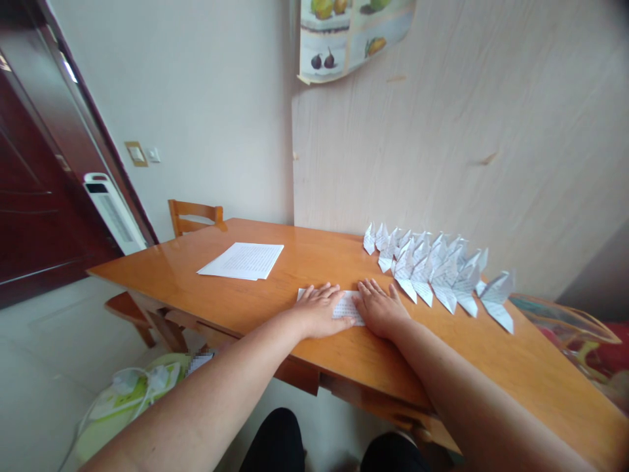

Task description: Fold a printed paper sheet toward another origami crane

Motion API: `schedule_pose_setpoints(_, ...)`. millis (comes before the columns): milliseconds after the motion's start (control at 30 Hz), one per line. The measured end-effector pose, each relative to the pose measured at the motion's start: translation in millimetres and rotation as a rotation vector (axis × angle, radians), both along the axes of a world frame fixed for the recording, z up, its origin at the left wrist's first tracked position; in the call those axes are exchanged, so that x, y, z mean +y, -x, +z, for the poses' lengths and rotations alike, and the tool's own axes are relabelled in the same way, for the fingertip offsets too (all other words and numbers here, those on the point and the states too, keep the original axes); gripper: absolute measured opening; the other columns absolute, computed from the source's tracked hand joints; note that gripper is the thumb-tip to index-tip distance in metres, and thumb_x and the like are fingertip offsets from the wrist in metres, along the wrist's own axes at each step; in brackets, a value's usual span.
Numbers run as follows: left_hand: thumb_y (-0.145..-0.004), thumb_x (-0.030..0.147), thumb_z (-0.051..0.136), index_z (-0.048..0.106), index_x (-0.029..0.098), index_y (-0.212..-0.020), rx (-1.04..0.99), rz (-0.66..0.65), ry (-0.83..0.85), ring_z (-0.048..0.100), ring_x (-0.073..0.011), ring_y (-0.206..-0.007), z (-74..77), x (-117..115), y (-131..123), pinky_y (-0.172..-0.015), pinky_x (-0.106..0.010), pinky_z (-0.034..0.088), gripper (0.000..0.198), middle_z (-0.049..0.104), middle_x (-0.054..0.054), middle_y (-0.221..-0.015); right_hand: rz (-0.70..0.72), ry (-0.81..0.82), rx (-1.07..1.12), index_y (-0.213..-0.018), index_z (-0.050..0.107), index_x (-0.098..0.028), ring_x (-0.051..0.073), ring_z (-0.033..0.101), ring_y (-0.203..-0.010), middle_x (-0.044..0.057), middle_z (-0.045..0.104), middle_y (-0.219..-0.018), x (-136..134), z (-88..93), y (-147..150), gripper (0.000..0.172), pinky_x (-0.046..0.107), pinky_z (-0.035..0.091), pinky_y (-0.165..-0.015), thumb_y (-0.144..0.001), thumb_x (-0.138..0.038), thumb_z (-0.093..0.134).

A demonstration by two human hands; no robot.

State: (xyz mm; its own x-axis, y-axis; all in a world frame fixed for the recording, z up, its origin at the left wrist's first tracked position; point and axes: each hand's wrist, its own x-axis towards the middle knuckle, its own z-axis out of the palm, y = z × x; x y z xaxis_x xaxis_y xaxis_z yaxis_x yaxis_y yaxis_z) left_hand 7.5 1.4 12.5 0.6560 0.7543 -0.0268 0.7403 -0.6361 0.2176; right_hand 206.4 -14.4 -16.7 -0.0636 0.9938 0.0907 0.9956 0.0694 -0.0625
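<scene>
A small folded sheet of printed paper (345, 305) lies on the wooden table (275, 308) in front of me. My left hand (320, 308) lies flat on its left part with the fingers stretched out. My right hand (379, 307) presses flat on its right part, fingers also spread. Both palms face down and neither hand grips the paper. To the right of my right hand, several folded paper cranes (432, 272) stand in a row along the wall side of the table.
A stack of printed sheets (242, 260) lies on the table's far left. A wooden chair (194, 216) stands behind the table, a white heater (114, 213) by the dark door. A green bag (122, 403) sits on the floor, a glass bowl (565, 321) at right.
</scene>
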Motion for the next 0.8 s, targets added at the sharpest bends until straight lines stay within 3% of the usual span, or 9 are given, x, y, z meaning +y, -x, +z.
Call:
schedule_pose_setpoints(267, -0.089, 0.078, 0.023, 0.02, 0.027, -0.158, 0.031, 0.005, 0.011, 0.006, -0.029, -0.155, -0.9, -2, 2, -0.121, -0.063, 0.002, 0.086, 0.014, -0.007, -0.168, -0.005, 0.011, 0.005, -0.156, 0.031, -0.015, 0.026, 0.017, -0.151, 0.011, 0.026, -0.162, -2, 3.2, 1, 0.057, 0.061, 0.005, -0.12, -0.107, -0.043, 0.021)
schedule_pose_setpoints(433, -0.092, 0.075, 0.022, 0.017, 0.03, -0.159, 0.044, 0.003, 0.029, 0.003, -0.03, -0.155, 1.3, -4, 9, -0.119, -0.067, -0.005, 0.081, 0.011, -0.005, -0.168, -0.011, 0.03, 0.007, -0.157, 0.03, -0.015, 0.027, 0.015, -0.151, 0.012, 0.025, -0.163, -2, 5.4, 1, 0.058, 0.062, 0.006, -0.119, -0.107, -0.043, 0.021)
schedule_pose_setpoints(800, -0.09, 0.078, 0.022, 0.017, 0.029, -0.16, 0.068, 0.028, 0.014, -0.002, -0.0325, -0.155, 3.2, -6, 28, -0.117, -0.068, -0.011, 0.086, 0.01, -0.003, -0.168, -0.013, 0.035, 0.001, -0.156, 0.03, -0.012, 0.026, 0.015, -0.151, 0.01, 0.024, -0.163, -3, 6.0, 1, 0.06, 0.062, 0.006, -0.12, -0.106, -0.043, 0.019)
